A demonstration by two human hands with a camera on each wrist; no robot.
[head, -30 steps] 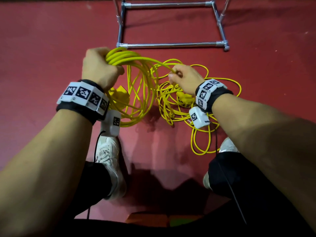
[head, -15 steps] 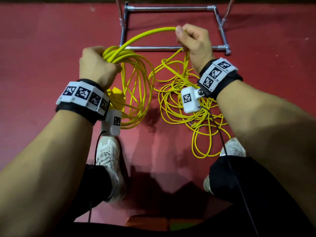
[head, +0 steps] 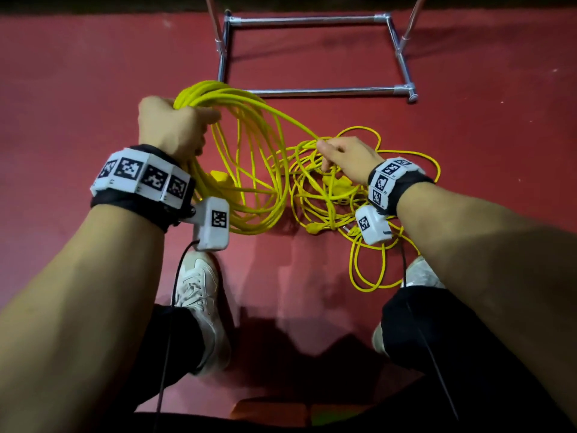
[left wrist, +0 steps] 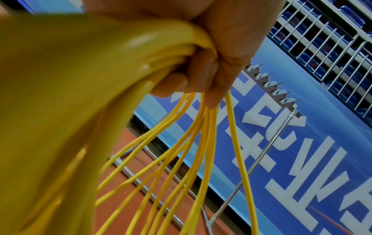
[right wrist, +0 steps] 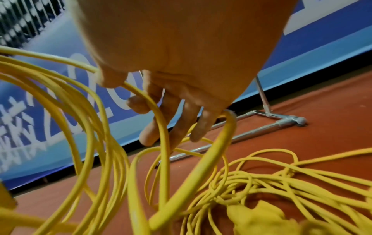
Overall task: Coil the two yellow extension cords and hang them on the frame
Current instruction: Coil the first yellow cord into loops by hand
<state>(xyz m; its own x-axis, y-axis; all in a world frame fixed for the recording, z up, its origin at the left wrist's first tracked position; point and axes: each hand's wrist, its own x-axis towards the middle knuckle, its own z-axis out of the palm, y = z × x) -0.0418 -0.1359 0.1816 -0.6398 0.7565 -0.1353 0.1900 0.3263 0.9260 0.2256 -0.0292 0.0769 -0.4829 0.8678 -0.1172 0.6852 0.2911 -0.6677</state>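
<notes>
Clenched left hand [head: 175,129] grips the coiled cord [head: 249,170], a bundle of loops gathered at its top, hanging down to the red floor [head: 93,73]; left wrist view shows fingers [left wrist: 209,74] wrapped fully round the gathered strands, loops fanning out below

Right hand [head: 346,157] has come back down from its raised position of half a second ago, when it held a length of cord high near the frame's near bar; that length now lies as a fresh loop running from the left hand's bundle to the right hand. Right hand now low over the loose pile [head: 359,214] on the right, thumb and forefinger pinching the strand, other fingers [right wrist: 181,127] spread loosely

Reading: one more turn delivered to the coil, right hand reaching for the next length. First cord partly coiled only; much slack remains in the tangle, with a yellow socket block [head: 338,185] lying in it. Which strands there belong to the second cord, cannot tell

Frame [head: 315,90] stands on the floor at the far side, nothing hung on it; hook rail [left wrist: 271,85] visible at its top in left wrist view
</notes>
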